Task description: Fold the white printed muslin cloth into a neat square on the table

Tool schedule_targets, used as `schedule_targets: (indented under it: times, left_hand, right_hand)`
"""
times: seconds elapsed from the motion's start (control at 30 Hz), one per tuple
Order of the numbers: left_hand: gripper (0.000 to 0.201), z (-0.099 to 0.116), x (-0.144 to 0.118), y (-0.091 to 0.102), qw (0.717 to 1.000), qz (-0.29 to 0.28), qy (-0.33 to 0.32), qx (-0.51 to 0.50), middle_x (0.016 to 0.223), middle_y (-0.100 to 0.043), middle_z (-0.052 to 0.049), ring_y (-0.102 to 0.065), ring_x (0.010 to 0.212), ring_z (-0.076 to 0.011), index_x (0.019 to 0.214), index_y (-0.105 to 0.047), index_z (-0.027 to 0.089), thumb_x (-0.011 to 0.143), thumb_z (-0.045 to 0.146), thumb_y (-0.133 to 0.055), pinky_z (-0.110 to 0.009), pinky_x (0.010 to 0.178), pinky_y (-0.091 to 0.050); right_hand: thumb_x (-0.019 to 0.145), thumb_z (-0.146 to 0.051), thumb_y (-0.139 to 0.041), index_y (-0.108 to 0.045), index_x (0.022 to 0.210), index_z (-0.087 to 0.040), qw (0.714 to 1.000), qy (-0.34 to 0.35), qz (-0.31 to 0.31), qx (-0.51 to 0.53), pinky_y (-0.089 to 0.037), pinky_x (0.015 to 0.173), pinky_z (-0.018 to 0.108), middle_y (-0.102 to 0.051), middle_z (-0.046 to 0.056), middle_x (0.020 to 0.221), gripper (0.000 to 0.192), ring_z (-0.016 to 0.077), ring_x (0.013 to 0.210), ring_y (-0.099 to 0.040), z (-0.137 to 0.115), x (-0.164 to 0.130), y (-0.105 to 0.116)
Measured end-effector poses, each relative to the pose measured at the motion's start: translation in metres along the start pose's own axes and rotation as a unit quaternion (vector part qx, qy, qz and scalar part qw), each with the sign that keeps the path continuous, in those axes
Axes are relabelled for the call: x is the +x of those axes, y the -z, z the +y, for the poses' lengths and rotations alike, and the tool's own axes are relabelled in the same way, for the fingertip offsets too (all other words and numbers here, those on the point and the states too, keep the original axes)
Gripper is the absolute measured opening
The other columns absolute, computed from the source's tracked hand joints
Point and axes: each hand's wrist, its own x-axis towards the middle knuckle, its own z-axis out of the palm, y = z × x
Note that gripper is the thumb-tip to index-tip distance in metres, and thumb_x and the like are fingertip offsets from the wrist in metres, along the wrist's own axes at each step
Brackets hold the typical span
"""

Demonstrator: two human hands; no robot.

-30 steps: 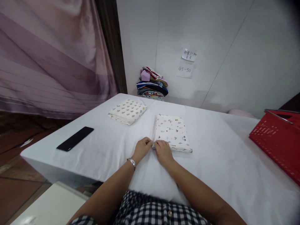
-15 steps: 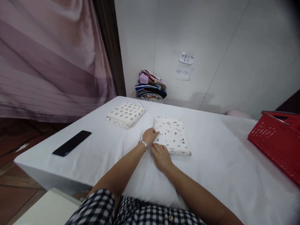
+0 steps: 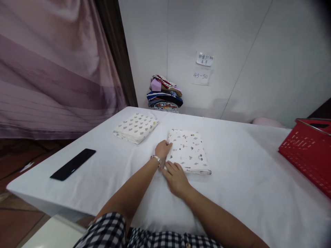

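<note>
A white folded cloth (image 3: 186,150) with small printed motifs lies flat on the table in front of me. My left hand (image 3: 162,149), with a bracelet at the wrist, is closed on its left edge, thumb on top; the other fingers are mostly hidden. At the near left corner, my right hand (image 3: 177,179) rests with its fingers stretched out, their tips touching the cloth and the thumb apart. A second folded cloth (image 3: 137,126), white with grey shapes, lies farther back to the left, apart from both hands.
The white-covered table (image 3: 240,193) fills most of the view. A black flat slab, perhaps a phone (image 3: 73,164), lies at the left. A red basket (image 3: 309,151) stands at the right. Stacked folded fabrics (image 3: 165,94) are at the back by the wall; a pink curtain (image 3: 51,69) hangs left.
The view has shifted slightly. My right hand's thumb now stands farther from its fingers at the cloth's corner. My left hand stays at the left edge, and the cloth has barely moved.
</note>
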Motion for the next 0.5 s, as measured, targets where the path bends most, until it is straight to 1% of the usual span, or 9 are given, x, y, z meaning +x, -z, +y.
schedule_targets:
  times: [0.13, 0.23, 0.33, 0.43, 0.5]
  left_hand:
    - [0.038, 0.008, 0.017, -0.004, 0.999, -0.003, -0.003, 0.041, 0.076, -0.066, -0.007, -0.061, 0.076, -0.0216, 0.071, -0.055, 0.020, 0.079, 0.056, -0.048, -0.029, 0.064, -0.039]
    - [0.034, 0.010, 0.022, -0.007, 0.998, -0.001, -0.004, 0.061, 0.079, -0.066, -0.008, -0.061, 0.080, -0.0224, 0.074, -0.056, 0.020, 0.084, 0.050, -0.044, -0.030, 0.066, -0.040]
    - [0.029, 0.008, 0.020, -0.009, 0.998, 0.006, 0.005, 0.069, 0.082, -0.066, -0.009, -0.061, 0.084, -0.0224, 0.079, -0.056, 0.020, 0.087, 0.042, -0.039, -0.030, 0.069, -0.040]
    - [0.030, 0.006, 0.022, -0.010, 0.997, 0.004, 0.007, 0.078, 0.082, -0.066, -0.009, -0.061, 0.084, -0.0220, 0.079, -0.056, 0.020, 0.087, 0.044, -0.039, -0.030, 0.069, -0.041]
    - [0.033, 0.008, 0.028, -0.010, 0.996, -0.001, 0.007, 0.085, 0.082, -0.067, -0.008, -0.061, 0.084, -0.0221, 0.078, -0.056, 0.020, 0.086, 0.048, -0.039, -0.030, 0.069, -0.041]
  right_hand:
    - [0.081, -0.014, -0.049, -0.040, 0.135, -0.021, 1.000, 0.004, -0.013, 0.016, -0.027, 0.103, 0.048, -0.040, 0.013, 0.141, 0.056, 0.0273, 0.130, -0.032, 0.000, 0.000, 0.003]
    - [0.082, -0.016, -0.049, -0.040, 0.135, -0.021, 1.000, 0.004, -0.017, 0.026, -0.026, 0.104, 0.048, -0.038, 0.013, 0.143, 0.055, 0.0274, 0.131, -0.031, 0.000, -0.001, 0.004]
    - [0.084, -0.017, -0.047, -0.040, 0.135, -0.021, 0.999, 0.001, -0.016, 0.031, -0.026, 0.104, 0.048, -0.037, 0.012, 0.143, 0.052, 0.0274, 0.131, -0.030, 0.000, -0.001, 0.004]
    - [0.085, -0.018, -0.047, -0.040, 0.135, -0.022, 0.999, -0.001, -0.015, 0.039, -0.025, 0.104, 0.048, -0.037, 0.012, 0.143, 0.051, 0.0273, 0.132, -0.030, 0.000, -0.001, 0.003]
    - [0.085, -0.019, -0.047, -0.040, 0.135, -0.022, 0.999, -0.003, -0.018, 0.045, -0.025, 0.104, 0.048, -0.037, 0.012, 0.143, 0.050, 0.0273, 0.132, -0.029, 0.000, 0.000, 0.003]
